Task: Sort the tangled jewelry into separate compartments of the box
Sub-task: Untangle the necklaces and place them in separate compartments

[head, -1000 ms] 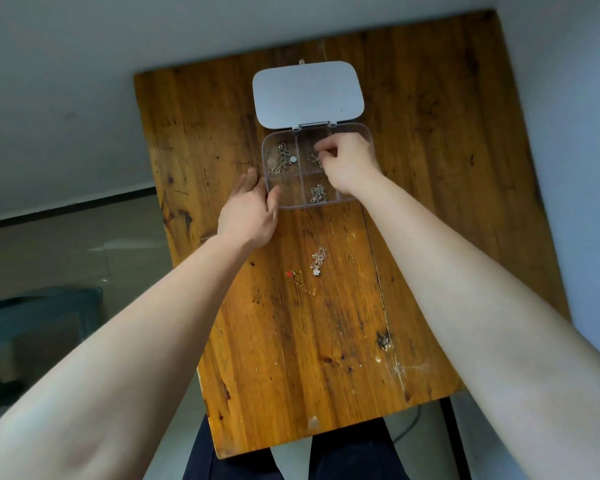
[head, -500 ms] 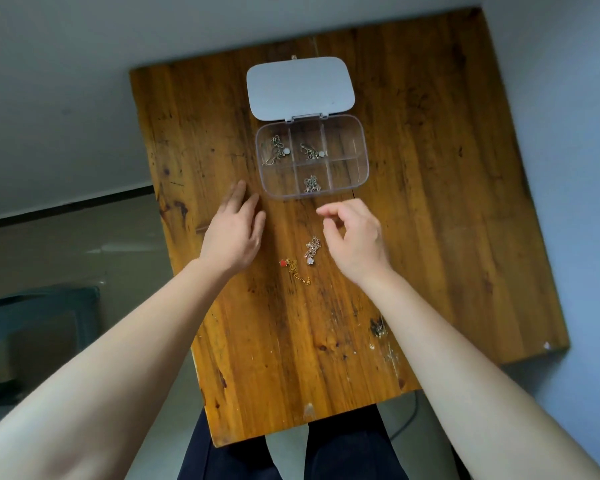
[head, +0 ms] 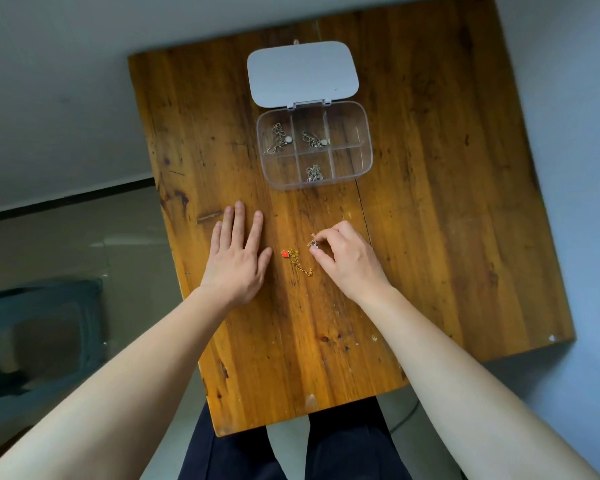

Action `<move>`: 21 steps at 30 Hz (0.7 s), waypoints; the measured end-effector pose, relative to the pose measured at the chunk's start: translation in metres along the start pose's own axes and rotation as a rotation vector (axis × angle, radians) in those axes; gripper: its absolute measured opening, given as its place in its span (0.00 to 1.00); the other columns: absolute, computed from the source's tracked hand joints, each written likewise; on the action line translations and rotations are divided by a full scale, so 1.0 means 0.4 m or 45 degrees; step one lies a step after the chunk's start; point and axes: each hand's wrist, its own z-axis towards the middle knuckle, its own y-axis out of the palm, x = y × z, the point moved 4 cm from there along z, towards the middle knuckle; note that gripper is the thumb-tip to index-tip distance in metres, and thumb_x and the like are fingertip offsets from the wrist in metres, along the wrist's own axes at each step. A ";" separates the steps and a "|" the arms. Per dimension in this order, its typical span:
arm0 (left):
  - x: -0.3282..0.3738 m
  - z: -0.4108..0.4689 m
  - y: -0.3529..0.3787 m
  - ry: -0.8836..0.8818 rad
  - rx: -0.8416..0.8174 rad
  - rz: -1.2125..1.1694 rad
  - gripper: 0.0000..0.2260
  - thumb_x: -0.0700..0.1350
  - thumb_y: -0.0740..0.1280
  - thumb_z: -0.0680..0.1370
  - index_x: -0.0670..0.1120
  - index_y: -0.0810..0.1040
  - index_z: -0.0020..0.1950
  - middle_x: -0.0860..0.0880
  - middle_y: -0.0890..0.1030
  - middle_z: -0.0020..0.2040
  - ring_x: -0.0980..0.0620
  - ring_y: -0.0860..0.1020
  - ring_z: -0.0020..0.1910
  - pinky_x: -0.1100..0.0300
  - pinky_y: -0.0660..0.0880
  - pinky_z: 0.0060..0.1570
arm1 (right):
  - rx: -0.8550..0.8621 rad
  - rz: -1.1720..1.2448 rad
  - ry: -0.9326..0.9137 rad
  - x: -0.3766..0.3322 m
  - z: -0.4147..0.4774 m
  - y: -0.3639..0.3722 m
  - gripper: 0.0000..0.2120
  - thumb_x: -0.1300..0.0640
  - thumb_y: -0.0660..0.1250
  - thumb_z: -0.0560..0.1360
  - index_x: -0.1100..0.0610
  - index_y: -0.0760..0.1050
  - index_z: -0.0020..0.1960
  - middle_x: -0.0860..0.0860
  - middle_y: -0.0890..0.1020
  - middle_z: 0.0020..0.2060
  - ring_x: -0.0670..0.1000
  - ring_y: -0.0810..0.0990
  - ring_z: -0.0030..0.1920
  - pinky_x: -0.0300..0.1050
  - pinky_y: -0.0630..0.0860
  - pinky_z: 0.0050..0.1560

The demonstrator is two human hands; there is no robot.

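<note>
A clear compartment box (head: pixel 367 133) with its white lid (head: pixel 302 74) flipped open sits at the far middle of the wooden table (head: pixel 430 202). Silver pieces lie in the far-left (head: pixel 280 140), far-middle (head: pixel 314 139) and near-middle (head: pixel 314 173) compartments. A gold chain with a red charm (head: pixel 293 258) lies on the table between my hands. My right hand (head: pixel 350 261) pinches a small silver chain (head: pixel 313 242) between thumb and forefinger, just right of the gold chain. My left hand (head: pixel 238 261) rests flat on the table, fingers spread, holding nothing.
The table's near edge (head: pixel 291 420) is above my dark trouser legs (head: pixel 291 452). A grey wall lies beyond the far edge. A dark blue seat (head: pixel 39 334) stands on the floor at the left.
My right hand came back from the box to the loose jewelry and closed on the silver chain. My left hand left the box edge and settled flat on the table.
</note>
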 end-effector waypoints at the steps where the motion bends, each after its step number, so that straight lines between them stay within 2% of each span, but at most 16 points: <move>1: 0.000 0.000 0.003 -0.001 -0.019 0.006 0.31 0.62 0.42 0.83 0.49 0.35 0.81 0.42 0.32 0.79 0.43 0.31 0.78 0.49 0.33 0.75 | 0.004 -0.001 -0.013 -0.001 0.001 -0.003 0.08 0.55 0.68 0.80 0.59 0.80 0.54 0.53 0.78 0.51 0.52 0.79 0.50 0.46 0.80 0.48; 3: -0.001 0.003 0.006 -0.008 -0.048 0.000 0.31 0.63 0.39 0.82 0.50 0.32 0.79 0.43 0.29 0.78 0.44 0.28 0.76 0.49 0.31 0.74 | 0.006 -0.021 -0.011 -0.003 0.001 -0.008 0.05 0.58 0.68 0.79 0.59 0.80 0.50 0.53 0.79 0.50 0.51 0.80 0.48 0.45 0.81 0.47; 6: -0.003 0.007 0.011 -0.014 -0.077 -0.024 0.31 0.64 0.36 0.81 0.51 0.28 0.77 0.44 0.25 0.76 0.46 0.24 0.74 0.50 0.28 0.73 | 0.008 -0.008 0.039 0.005 0.008 -0.012 0.04 0.58 0.69 0.78 0.57 0.78 0.51 0.52 0.80 0.49 0.50 0.80 0.46 0.45 0.82 0.47; 10: -0.004 0.007 0.009 -0.011 -0.092 -0.039 0.31 0.64 0.35 0.80 0.52 0.27 0.77 0.44 0.24 0.76 0.46 0.23 0.74 0.50 0.26 0.72 | -0.016 0.113 0.246 0.019 0.028 -0.013 0.13 0.56 0.71 0.74 0.54 0.79 0.58 0.50 0.79 0.49 0.49 0.80 0.47 0.44 0.81 0.50; 12: -0.003 0.007 0.006 -0.013 -0.088 -0.037 0.31 0.64 0.35 0.80 0.52 0.27 0.77 0.44 0.24 0.76 0.46 0.23 0.74 0.50 0.27 0.72 | -0.065 0.104 0.309 0.025 0.041 -0.019 0.11 0.55 0.71 0.73 0.53 0.82 0.55 0.50 0.80 0.50 0.51 0.81 0.51 0.46 0.81 0.53; 14: -0.002 0.005 0.005 -0.014 -0.082 -0.033 0.31 0.64 0.35 0.80 0.52 0.27 0.77 0.44 0.24 0.76 0.45 0.24 0.74 0.50 0.27 0.73 | -0.099 0.087 0.331 0.025 0.053 -0.039 0.08 0.53 0.71 0.71 0.51 0.83 0.50 0.49 0.80 0.48 0.50 0.81 0.48 0.46 0.81 0.51; 18: -0.004 0.006 0.005 -0.006 -0.083 -0.035 0.31 0.64 0.35 0.80 0.52 0.27 0.77 0.45 0.24 0.75 0.45 0.24 0.74 0.49 0.27 0.73 | 0.131 0.214 0.276 -0.006 0.085 -0.130 0.03 0.55 0.72 0.70 0.49 0.82 0.43 0.45 0.81 0.42 0.42 0.78 0.41 0.37 0.74 0.44; 21: -0.007 0.007 0.008 0.004 -0.082 -0.037 0.30 0.64 0.37 0.81 0.52 0.28 0.77 0.45 0.24 0.75 0.45 0.24 0.74 0.50 0.27 0.72 | 0.438 0.398 0.184 -0.064 0.119 -0.220 0.03 0.55 0.72 0.71 0.48 0.82 0.44 0.44 0.83 0.41 0.39 0.80 0.40 0.31 0.75 0.41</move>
